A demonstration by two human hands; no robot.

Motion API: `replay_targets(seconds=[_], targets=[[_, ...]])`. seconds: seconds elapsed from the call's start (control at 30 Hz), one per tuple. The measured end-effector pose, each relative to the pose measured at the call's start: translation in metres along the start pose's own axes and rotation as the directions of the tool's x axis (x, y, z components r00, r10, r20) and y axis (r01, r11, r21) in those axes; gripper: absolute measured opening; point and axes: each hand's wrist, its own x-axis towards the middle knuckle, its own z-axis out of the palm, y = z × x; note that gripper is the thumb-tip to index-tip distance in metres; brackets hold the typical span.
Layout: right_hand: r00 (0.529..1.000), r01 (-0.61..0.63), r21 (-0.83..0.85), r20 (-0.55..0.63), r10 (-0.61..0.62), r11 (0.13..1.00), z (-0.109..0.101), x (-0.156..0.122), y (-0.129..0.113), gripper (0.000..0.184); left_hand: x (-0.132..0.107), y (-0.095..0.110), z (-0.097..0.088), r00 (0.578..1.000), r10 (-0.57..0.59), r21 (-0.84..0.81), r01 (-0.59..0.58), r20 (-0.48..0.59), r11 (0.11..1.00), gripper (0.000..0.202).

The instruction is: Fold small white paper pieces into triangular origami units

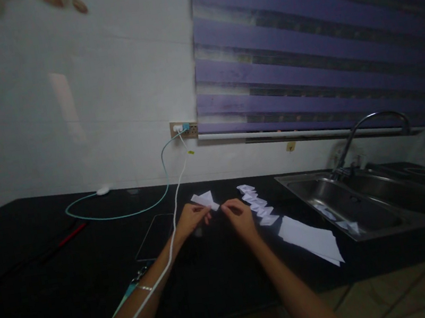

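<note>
A small piece of folded white paper (205,199) is held above the dark counter. My left hand (192,219) pinches its lower edge between thumb and fingers. Close to the paper's right corner, my right hand (240,216) has thumb and forefinger pressed together; whether they grip the corner is too small to make out. Just right of that hand lies a row of several folded paper pieces (257,203). Nearer to me, beside my right forearm, is a stack of white paper sheets (312,239).
A steel sink (349,207) with a curved tap (371,117) is set in the counter (75,288) at right; folded papers lie by its rim. A dark flat tablet or phone (154,237) lies left. A white cable (179,188) crosses my left arm from a wall outlet (193,130).
</note>
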Motion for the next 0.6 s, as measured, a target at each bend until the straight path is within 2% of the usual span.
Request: replay_targets(seconds=[0.17,0.33,0.53,0.6], targets=[[1.0,0.004,-0.06,0.03,-0.003,0.998,0.007,-0.002,0.004,0.02,0.001,-0.001,0.009,1.0,0.015,-0.032,-0.015,0.02,0.999,0.043],[0.995,-0.01,0.003,0.097,0.01,1.0,0.007,-0.001,0.003,0.016,0.001,-0.005,0.011,0.999,0.012,0.018,-0.013,0.036,1.0,0.044],[0.992,-0.056,0.004,0.113,0.055,0.998,0.005,-0.001,0.005,0.016,0.0,-0.004,0.016,1.0,-0.021,0.025,0.021,-0.02,0.999,0.039],[0.993,-0.074,-0.007,0.091,0.074,0.997,0.006,-0.001,0.006,0.014,0.001,-0.003,0.019,0.998,-0.014,0.005,0.015,-0.067,1.0,0.043]])
